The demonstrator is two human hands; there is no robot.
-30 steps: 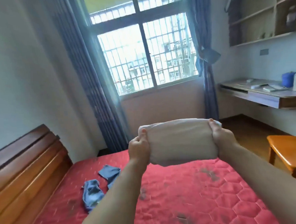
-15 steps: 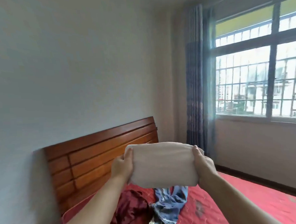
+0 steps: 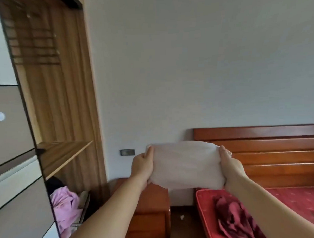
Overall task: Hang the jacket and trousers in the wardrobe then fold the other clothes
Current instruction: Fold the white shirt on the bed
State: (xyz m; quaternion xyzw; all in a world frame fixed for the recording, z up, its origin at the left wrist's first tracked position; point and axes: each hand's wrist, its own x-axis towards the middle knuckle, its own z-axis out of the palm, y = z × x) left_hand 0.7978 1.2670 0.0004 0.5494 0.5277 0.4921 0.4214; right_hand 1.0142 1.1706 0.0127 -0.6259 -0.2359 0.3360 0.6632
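Fingers (image 3: 149, 153) of the left hand (image 3: 142, 165) are curling round the left end of a folded white garment (image 3: 185, 166), pinching the cloth between thumb and fingertips, while the right hand (image 3: 230, 167) is gripping the opposite end in the same way. Both arms are reaching forward, and the bundle is hanging in the air between the hands, in front of the pale wall (image 3: 186, 64).

At the far left an open wardrobe (image 3: 59, 104) is standing, with grey and white door panels (image 3: 13, 159) at its edge and a wooden shelf (image 3: 65, 154) across the inside. Below that shelf a pink garment (image 3: 65, 207) is lying in the compartment (something dark sits behind it, too blurred to name). A dark wall plate (image 3: 127, 152) is showing just left of the bundle. Under the left forearm a wooden bedside cabinet (image 3: 152, 217) is standing between the wardrobe and the bed.

To the right, a reddish wooden headboard (image 3: 278, 150) is running along the wall, partly hidden by the garment and the right hand. On the red mattress (image 3: 298, 199) a crumpled dark red garment (image 3: 232, 216) is lying beside the right forearm.

No writing or label is readable anywhere.
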